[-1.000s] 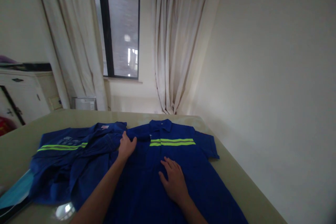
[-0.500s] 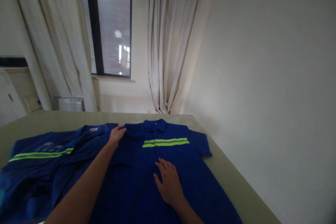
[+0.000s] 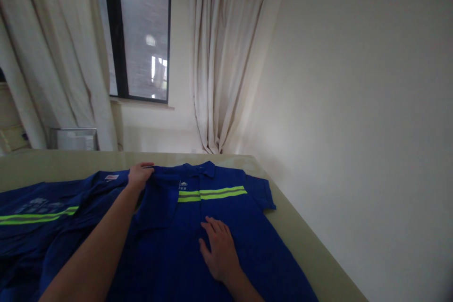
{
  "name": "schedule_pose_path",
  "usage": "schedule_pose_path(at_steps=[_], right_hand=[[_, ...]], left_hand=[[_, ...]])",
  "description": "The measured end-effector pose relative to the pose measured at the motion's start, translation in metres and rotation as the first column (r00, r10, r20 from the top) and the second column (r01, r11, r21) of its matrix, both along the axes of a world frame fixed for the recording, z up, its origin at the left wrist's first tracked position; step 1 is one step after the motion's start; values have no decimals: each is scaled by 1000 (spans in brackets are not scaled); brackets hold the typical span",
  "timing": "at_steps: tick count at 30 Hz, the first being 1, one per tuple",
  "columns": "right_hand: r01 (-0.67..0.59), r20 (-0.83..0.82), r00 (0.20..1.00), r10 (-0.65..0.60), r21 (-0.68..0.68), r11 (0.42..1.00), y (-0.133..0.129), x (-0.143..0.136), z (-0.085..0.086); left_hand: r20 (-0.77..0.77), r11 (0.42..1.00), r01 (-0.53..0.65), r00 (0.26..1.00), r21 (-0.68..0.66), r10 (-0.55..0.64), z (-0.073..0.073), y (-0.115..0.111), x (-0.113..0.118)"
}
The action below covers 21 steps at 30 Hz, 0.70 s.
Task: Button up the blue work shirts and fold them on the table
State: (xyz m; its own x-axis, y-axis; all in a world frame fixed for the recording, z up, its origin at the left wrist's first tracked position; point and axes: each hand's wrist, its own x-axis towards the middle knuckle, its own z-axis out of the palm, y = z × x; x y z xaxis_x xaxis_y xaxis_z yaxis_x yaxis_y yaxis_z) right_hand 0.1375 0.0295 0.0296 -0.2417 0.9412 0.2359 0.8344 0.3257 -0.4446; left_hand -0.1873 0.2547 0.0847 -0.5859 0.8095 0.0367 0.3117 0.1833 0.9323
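A dark blue short-sleeved work shirt [image 3: 262, 250] with a yellow-green reflective band lies front up, its collar toward the far edge. My left hand [image 3: 140, 174] is closed on its left-side sleeve [image 3: 159, 203], near the shoulder; the thumb is hidden. That sleeve lies partly over the front, beside a small white chest print. Flat on the middle of the shirt rests my right hand [image 3: 220, 247], fingers slightly spread. To the left, partly behind my left forearm, is a second blue garment [image 3: 88, 198] with a matching band, a pale print and a white label.
Both garments lie on a pale green table [image 3: 307, 226]. Its right edge runs along a white wall [image 3: 354, 104]. Beyond the far edge are beige curtains [image 3: 226, 56], a dark-framed window [image 3: 143, 33] and a grey panel-like object [image 3: 74, 139].
My left hand has moved left with the sleeve, uncovering the chest print and more of the band. My right hand stays on the shirt front. The view has turned slightly right.
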Motion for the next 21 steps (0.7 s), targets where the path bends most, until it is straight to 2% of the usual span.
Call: schedule_pose_path(at_steps=[3, 7, 10, 12, 16, 21], right_hand=[[-11, -7, 1000, 11, -7, 1000, 0, 0, 1], [-2, -7, 1000, 2, -19, 1000, -1, -1, 3], [-3, 6, 1000, 4, -15, 1000, -1, -1, 4], [-7, 14, 1000, 7, 1, 1000, -2, -1, 5], [-9, 17, 1000, 9, 10, 1000, -2, 0, 4], [0, 14, 1000, 0, 14, 1000, -2, -2, 3]], left_hand=[[-150, 998, 26, 988, -50, -33, 9, 4, -3], [-210, 990, 103, 970, -98, -122, 13, 17, 15], [-168, 972, 172, 966, -161, -199, 9, 28, 32], [-152, 952, 205, 958, -226, -242, 3, 32, 35], [-208, 918, 211, 934, -336, -291, -8, 26, 22], [-276, 915, 220, 906, -339, -321, -18, 15, 14]])
